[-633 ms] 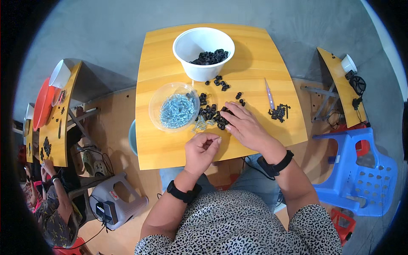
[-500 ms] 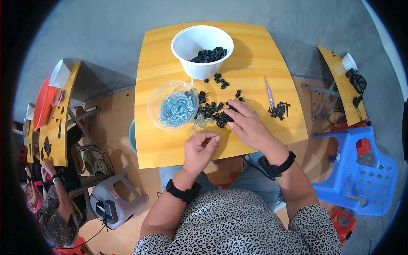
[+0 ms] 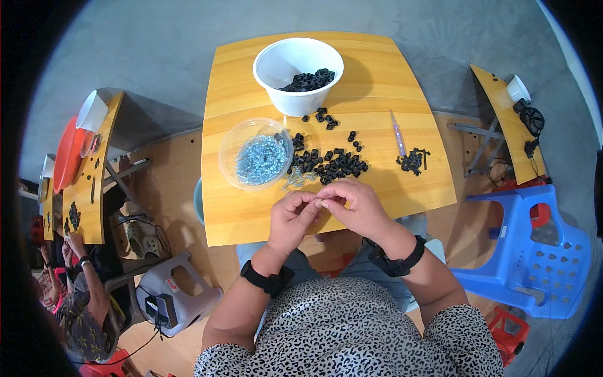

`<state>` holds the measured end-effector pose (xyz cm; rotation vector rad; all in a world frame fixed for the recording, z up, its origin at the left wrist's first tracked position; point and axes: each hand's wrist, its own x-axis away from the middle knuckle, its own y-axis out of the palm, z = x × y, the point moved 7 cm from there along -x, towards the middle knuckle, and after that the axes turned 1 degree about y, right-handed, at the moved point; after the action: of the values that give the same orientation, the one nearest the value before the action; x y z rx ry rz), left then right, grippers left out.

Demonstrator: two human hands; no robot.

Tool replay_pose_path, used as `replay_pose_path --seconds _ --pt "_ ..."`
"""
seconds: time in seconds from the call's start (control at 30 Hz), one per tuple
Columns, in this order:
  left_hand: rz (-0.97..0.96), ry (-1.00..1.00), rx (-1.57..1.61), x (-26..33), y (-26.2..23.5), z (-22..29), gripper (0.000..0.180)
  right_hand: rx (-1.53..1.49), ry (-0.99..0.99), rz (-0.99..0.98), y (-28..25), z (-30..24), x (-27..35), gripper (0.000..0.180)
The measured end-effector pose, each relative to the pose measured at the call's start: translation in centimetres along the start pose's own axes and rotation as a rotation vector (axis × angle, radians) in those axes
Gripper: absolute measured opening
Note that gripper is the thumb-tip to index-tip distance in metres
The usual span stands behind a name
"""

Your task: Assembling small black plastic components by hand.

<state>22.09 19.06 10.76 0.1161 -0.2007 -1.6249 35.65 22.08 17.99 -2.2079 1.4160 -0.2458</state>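
My left hand (image 3: 293, 220) and my right hand (image 3: 359, 208) meet at the table's near edge, fingertips pinched together. Whatever is between them is hidden or too small to name. Just beyond my fingers lies a pile of small black plastic parts (image 3: 343, 166). A few loose metal springs (image 3: 297, 180) lie beside that pile. To their left stands a round clear tub (image 3: 227, 173) filled with small silvery-blue springs (image 3: 261, 161). Further back, a white bowl (image 3: 298, 104) holds more black parts (image 3: 309, 80). At right are a pointed tool with a purplish handle (image 3: 399, 139) and small black pins (image 3: 411, 163).
The wooden table (image 3: 242, 226) fills the middle. A blue plastic chair (image 3: 521, 257) stands at right, near another table (image 3: 496, 103). To the left are a grey stool (image 3: 182, 286) and a person's arm (image 3: 94, 289) at a side table. A teal container (image 3: 199, 201) shows beside my table.
My right hand has drawn back from the black pile toward me and joined my left hand, its fingers now pinched. My left hand has stayed nearly in place.
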Motion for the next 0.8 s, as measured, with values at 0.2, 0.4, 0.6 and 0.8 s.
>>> replay_pose_path --seconds 0.2,0.4,0.6,0.8 --pt "-0.068 -0.068 0.096 0.3 0.0 0.4 0.015 -0.133 0.086 0.024 0.1 0.8 0.5 0.012" --pt "-0.080 -0.116 0.046 0.3 0.8 2.0 0.017 -0.161 -0.019 0.057 -0.7 0.2 1.0 0.011" --pt "-0.153 -0.176 0.011 -0.3 2.2 3.3 0.020 -0.144 -0.122 0.117 -2.4 -0.3 1.5 0.010" --pt "0.053 0.160 -0.481 -2.1 2.0 4.6 0.011 -0.185 -0.038 0.231 -5.0 1.4 2.3 0.009"
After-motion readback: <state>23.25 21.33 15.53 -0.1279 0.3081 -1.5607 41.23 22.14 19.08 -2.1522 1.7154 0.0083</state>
